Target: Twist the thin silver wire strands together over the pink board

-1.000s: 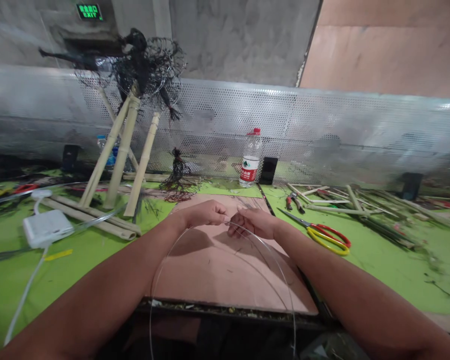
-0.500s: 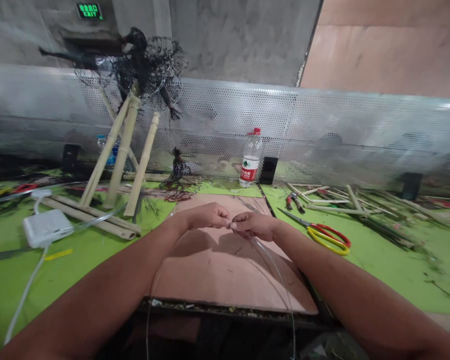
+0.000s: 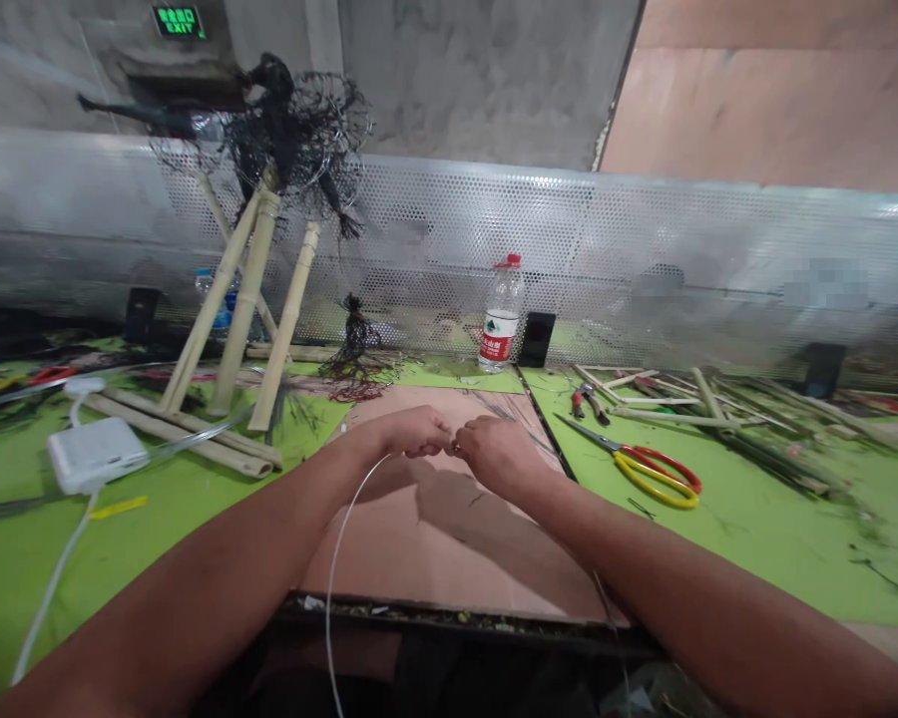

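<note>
Over the brown board (image 3: 389,568), my left hand (image 3: 417,431) and my right hand (image 3: 494,451) meet fingertip to fingertip. A pale, thin wire (image 3: 334,558) comes out beneath my left hand and curves down past the board's front edge. My left fingers are closed on this wire. My right fingers are pinched together at the same spot, against the wire's end as far as I can see; the exact contact is hidden by the fingers. A faint strand also hangs down below my right forearm.
Scissors (image 3: 655,476) with red and yellow handles and pliers (image 3: 593,401) lie to the right, before scattered bamboo strips (image 3: 710,399). A water bottle (image 3: 500,319) and a dark phone (image 3: 537,340) stand behind. Leftward are bamboo poles (image 3: 243,309) and a white adapter (image 3: 96,455).
My right hand has turned over, its back now upward, and its forearm has shifted inward. The wire loop on the right has swung away under that arm; the left part bows further right.
</note>
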### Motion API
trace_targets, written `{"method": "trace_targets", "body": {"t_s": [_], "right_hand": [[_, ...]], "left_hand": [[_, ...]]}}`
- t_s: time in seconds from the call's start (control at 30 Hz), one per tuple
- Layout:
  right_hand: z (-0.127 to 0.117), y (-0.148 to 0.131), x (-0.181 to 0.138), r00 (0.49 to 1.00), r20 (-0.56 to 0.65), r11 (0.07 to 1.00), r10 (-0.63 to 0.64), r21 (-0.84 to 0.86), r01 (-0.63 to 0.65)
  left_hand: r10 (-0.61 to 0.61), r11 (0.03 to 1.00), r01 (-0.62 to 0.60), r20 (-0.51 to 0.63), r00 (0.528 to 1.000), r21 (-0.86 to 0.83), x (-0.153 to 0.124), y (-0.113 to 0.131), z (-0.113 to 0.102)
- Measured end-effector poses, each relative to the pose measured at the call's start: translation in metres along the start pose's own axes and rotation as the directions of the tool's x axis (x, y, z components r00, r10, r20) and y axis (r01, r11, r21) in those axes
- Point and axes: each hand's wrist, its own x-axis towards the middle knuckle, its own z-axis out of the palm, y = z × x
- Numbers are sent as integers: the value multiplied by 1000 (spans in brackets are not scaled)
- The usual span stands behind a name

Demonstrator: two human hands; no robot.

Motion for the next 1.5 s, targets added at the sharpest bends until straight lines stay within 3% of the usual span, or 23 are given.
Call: {"method": "trace_targets", "body": {"t_s": [0.07, 0.13, 0.2, 0.3, 0.37, 0.43, 0.57, 0.7, 0.83, 0.93, 1.03, 1.13, 1.23, 1.3, 1.4, 1.43, 1.5], "right_hand": [[-8, 8, 0, 996, 54, 988, 70, 135, -77], [-17, 26, 0, 971, 229, 890, 68, 426, -162], [-26, 50, 0, 922, 386, 610, -2, 732, -305], [-30, 83, 1, 915, 403, 137, 26, 905, -403], [-24, 94, 2, 902, 431, -15, 21, 902, -431], [-14, 92, 4, 888, 460, -48, 19, 887, -459], [5, 67, 4, 844, 518, -16, -137, 851, -525], [5, 47, 0, 810, 479, -43, -337, 852, -522], [0, 44, -2, 802, 460, -49, -380, 856, -514], [2, 43, -1, 819, 458, 6, -346, 874, -486], [6, 39, 0, 879, 417, 131, -232, 908, -397], [8, 32, 2, 927, 367, 382, -83, 871, -310], [6, 22, 2, 973, 227, 756, 52, 627, -187], [4, 16, 2, 995, 67, 929, 69, 359, -89], [3, 12, 2, 996, -64, 989, 67, 132, -58], [3, 13, 2, 995, -51, 983, 89, 164, -80], [4, 19, 2, 990, 80, 911, 114, 390, -136]], "left_hand": [[23, 1000, -23, -18, 1000, -13, -1, -3, -4], [40, 999, -40, -7, 999, -2, -2, -4, -6], [58, 998, -58, 18, 998, 3, -3, -2, -8], [107, 994, -106, 10, 994, -30, -8, 5, -9], [150, 987, -150, -12, 989, -50, -12, 10, -9], [184, 982, -185, -15, 983, -50, -14, 13, -8], [221, 975, -221, -7, 975, 15, -15, 15, -5], [227, 971, -227, 15, 974, 69, -15, 18, -2], [232, 965, -235, 37, 972, 119, -16, 21, -1], [209, 969, -209, 9, 978, 135, -15, 20, -1], [204, 972, -200, -17, 979, 120, -13, 16, -1], [181, 977, -179, -12, 983, 113, -11, 14, -1], [150, 981, -149, 7, 989, 123, -9, 12, 0], [133, 985, -131, -8, 991, 108, -8, 11, 1], [118, 991, -112, -72, 990, 75, -7, 10, 0], [121, 991, -115, -80, 989, 70, -7, 9, -1], [136, 989, -132, -59, 989, 72, -8, 9, -3]]}}
